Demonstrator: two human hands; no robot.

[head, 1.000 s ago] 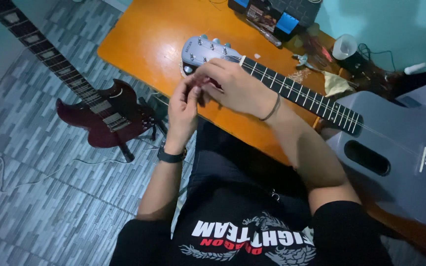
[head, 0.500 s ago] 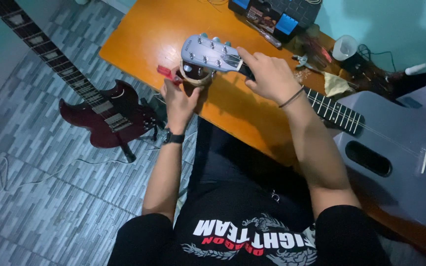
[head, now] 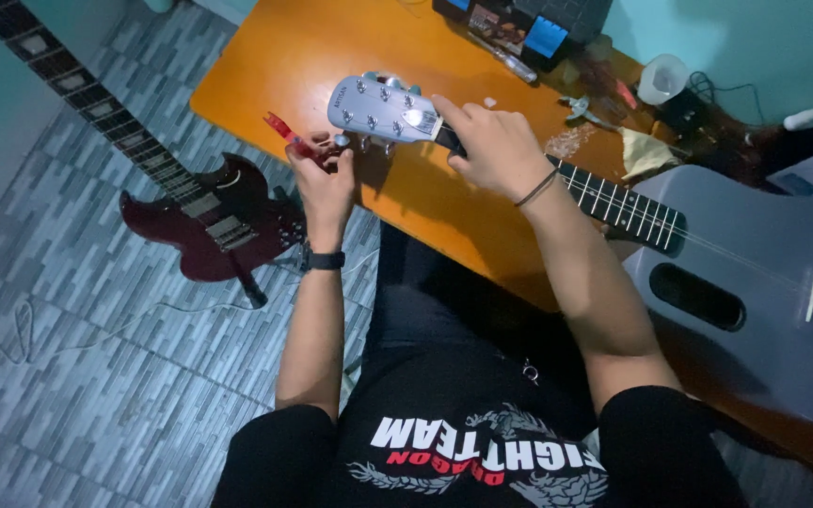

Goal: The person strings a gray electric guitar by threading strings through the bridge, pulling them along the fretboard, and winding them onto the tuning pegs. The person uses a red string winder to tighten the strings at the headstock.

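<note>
A grey acoustic guitar point(head: 755, 273) lies across the orange table point(head: 275, 66), its pale headstock point(head: 378, 108) toward the table's near-left corner. My right hand point(head: 491, 146) wraps the neck just behind the headstock. My left hand point(head: 324, 174) sits at the headstock's lower edge by the tuning pegs, closed on a small red-handled tool point(head: 286, 136) that sticks out to the left.
A dark red electric guitar point(head: 204, 221) lies on the tiled floor at left, with a thin cable point(head: 11, 329) trailing from it. At the table's back stand a black box with blue parts point(head: 519, 23), a clear cup point(head: 661, 80), small tools and a crumpled cloth point(head: 646, 155).
My right hand slid from the fretboard up to the neck behind the headstock. My left hand now holds the red tool at the tuning pegs. The view shifted slightly.
</note>
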